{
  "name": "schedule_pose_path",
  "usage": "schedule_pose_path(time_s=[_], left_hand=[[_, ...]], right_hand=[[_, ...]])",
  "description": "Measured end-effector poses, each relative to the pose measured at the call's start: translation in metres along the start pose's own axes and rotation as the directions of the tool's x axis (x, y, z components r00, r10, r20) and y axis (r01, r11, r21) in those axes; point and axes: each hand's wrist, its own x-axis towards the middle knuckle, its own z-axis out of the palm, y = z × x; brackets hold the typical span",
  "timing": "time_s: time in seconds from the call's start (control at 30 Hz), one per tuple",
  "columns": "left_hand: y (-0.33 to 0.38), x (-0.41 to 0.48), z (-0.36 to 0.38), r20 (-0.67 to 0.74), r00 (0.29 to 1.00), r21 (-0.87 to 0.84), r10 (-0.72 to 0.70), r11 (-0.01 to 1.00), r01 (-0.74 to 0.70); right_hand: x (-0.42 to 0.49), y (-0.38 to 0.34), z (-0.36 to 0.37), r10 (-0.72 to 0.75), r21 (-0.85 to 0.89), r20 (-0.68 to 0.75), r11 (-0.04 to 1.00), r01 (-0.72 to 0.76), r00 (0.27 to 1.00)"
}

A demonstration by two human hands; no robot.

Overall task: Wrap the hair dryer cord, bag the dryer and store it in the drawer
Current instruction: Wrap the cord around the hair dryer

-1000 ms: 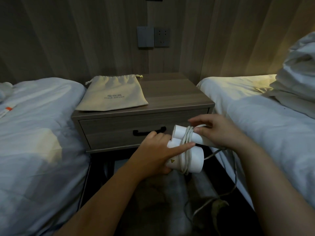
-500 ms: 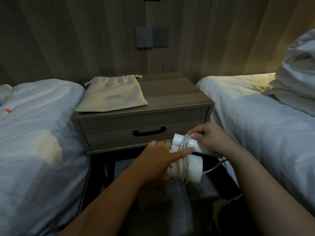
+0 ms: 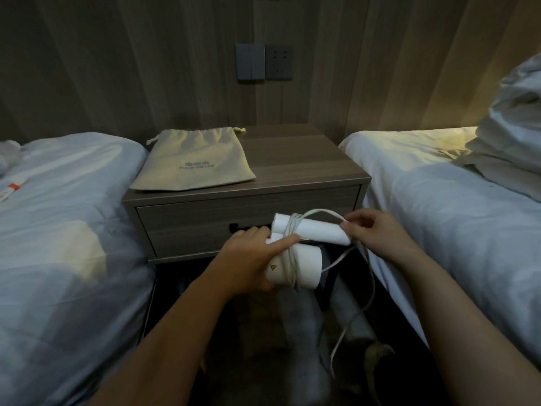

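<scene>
The hair dryer [image 3: 304,266] is gripped in the left hand [image 3: 251,262] before the drawer [image 3: 190,224]; another loop of cord [image 3: 322,213] has been drawn out, pinched by the right hand [image 3: 377,232], so wrapping is judged unfinished

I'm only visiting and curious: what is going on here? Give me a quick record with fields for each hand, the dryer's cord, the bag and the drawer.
Left hand: grips the white hair dryer, index finger laid across the wound turns
Right hand: pinches a loop of cord beside the dryer
Cord: several turns round the dryer; the rest hangs toward the floor
Bag: beige drawstring pouch, flat on the nightstand, apart from the dryer
Drawer: shut
Stage: wrapping unfinished; bagging not yet done
</scene>
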Motion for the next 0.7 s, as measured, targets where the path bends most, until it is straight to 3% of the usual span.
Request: schedule_pose_path(time_s=[0.07,0.17,0.27,0.37,0.47,0.57,0.7], left_hand=[[-0.006,-0.001,-0.003,-0.027,0.999,-0.029,-0.037,0.999,0.037],[-0.011,-0.002,-0.007,-0.062,0.995,-0.079,-0.078,0.994,0.073],[-0.013,-0.002,-0.008,-0.071,0.992,-0.100,-0.109,0.990,0.102],[-0.011,-0.001,-0.007,-0.068,0.990,-0.171,-0.127,0.979,0.114],[-0.003,-0.001,-0.011,-0.028,0.989,-0.343,-0.145,0.931,0.127],[0.008,0.000,-0.013,0.018,0.984,-0.566,-0.178,0.809,0.157],[0.015,0.005,-0.023,0.051,0.958,-0.770,-0.283,0.599,0.218]], right_hand=[[0.000,0.004,-0.004,0.098,0.176,0.131,0.977,-0.121,0.987],[-0.001,0.011,-0.006,0.139,0.248,0.290,0.945,-0.215,0.947],[0.003,0.012,-0.004,0.103,0.393,0.057,0.912,-0.117,0.993],[0.005,0.008,-0.004,0.108,0.547,-0.125,0.837,-0.022,0.986],[0.006,0.012,-0.001,0.166,0.611,-0.180,0.791,-0.022,0.970],[0.008,0.018,0.003,0.253,0.667,-0.175,0.742,-0.075,0.951],[0.009,0.023,0.008,0.240,0.528,-0.105,0.836,-0.151,0.965]])
